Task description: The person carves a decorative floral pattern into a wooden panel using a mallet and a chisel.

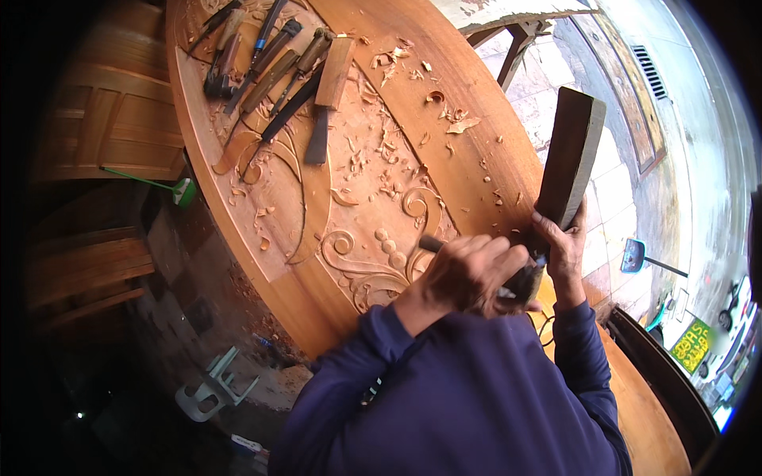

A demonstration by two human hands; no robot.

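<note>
My right hand (pixel 565 242) grips the lower end of a long dark rectangular block (pixel 567 155), which looks like a whetstone and stands tilted up past the panel's right edge. Close beside it, my left hand (pixel 475 274) is closed, and the dark rounded end of a tool (pixel 430 243) sticks out on its left. The rest of that tool is mostly hidden by my fingers. Between my hands, a dark object (pixel 521 284) shows in part, too covered to name. Beneath them lies a carved wooden panel (pixel 317 305) with scrolls and leaf shapes.
Several chisels and gouges (pixel 270 79) lie across the panel's far left, beside a broad wooden-handled chisel (pixel 333 75). Curled wood shavings (pixel 460 124) are scattered about. A pale plastic stool (pixel 214 389) stands on the floor at lower left. Beyond the right edge are tiles and a mirror (pixel 633 255).
</note>
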